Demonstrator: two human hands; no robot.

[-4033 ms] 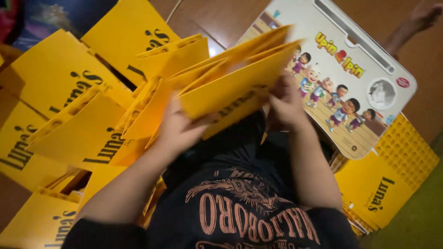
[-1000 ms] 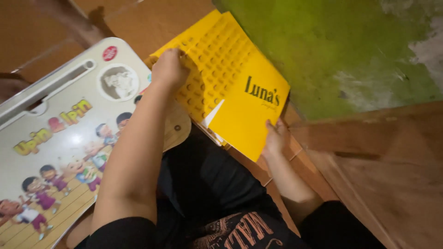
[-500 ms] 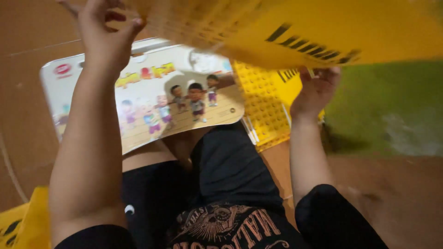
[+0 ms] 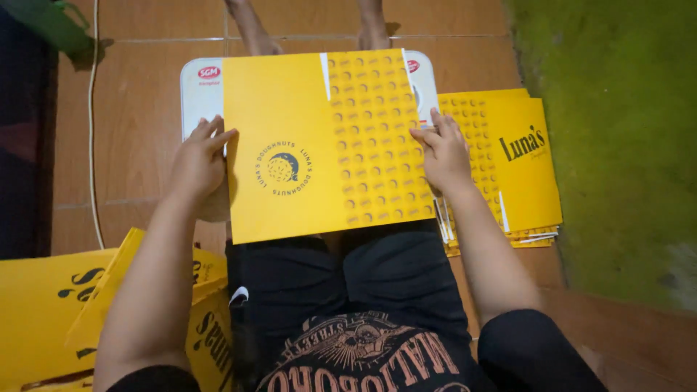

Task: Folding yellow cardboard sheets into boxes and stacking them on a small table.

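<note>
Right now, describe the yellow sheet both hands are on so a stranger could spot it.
Over the small white lap table lies a flat yellow cardboard sheet, left hand and right hand at its edges. Unlike the stack beside it, it shows a round doughnut emblem.

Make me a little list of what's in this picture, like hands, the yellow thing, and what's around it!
left hand: flat on the left edge of the yellow sheet
right hand: flat on its right edge
yellow sheet: flat unfolded cardboard, round emblem in the middle, dotted band on the right
under it: white lap table
to the right: stack of flat yellow sheets on the floor
lower left: folded yellow boxes
far right: green mat
</note>
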